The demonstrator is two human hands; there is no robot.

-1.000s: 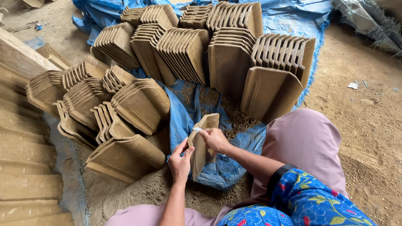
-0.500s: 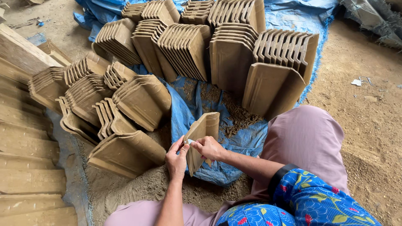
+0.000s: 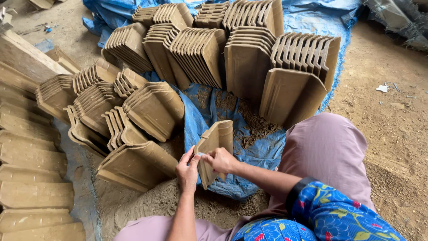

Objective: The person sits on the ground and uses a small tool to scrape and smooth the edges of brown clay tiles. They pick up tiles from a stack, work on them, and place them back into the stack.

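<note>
Knees: the person sits low, mauve trousers (image 3: 325, 156) spread to either side, a blue flowered sleeve (image 3: 332, 212) at the right elbow.
Left hand: the left hand (image 3: 187, 172) rests against the near edge of a clay tile (image 3: 215, 145); its fingers are curled shut on that edge, thumb and forefinger pinching a small pale object that is too small to tell.
Right hand: the right hand (image 3: 221, 159) wraps around the same tile from the other side, fingers closed on its face.
Clay tile: held upright and slightly tilted between both hands, just above the sandy ground (image 3: 147, 205) and the front of the blue tarpaulin (image 3: 258, 149).
Ground in front: brown crumbs of clay (image 3: 256, 122) lie scattered on the tarpaulin just beyond the held tile.
Left stacks: rows of the same brown tiles (image 3: 147, 111) stand on edge, leaning on one another, just left of the hands.
Far left: long pale tiles (image 3: 31, 165) lie flat in a row along the edge.
Right stack: a leaning group of tiles (image 3: 298, 76) stands beyond the right knee.
Back stacks: more tiles on edge (image 3: 200, 49) fill the far end of the tarpaulin.
Far right: bare earth (image 3: 392, 102) with a small white scrap (image 3: 382, 88) on it.
</note>
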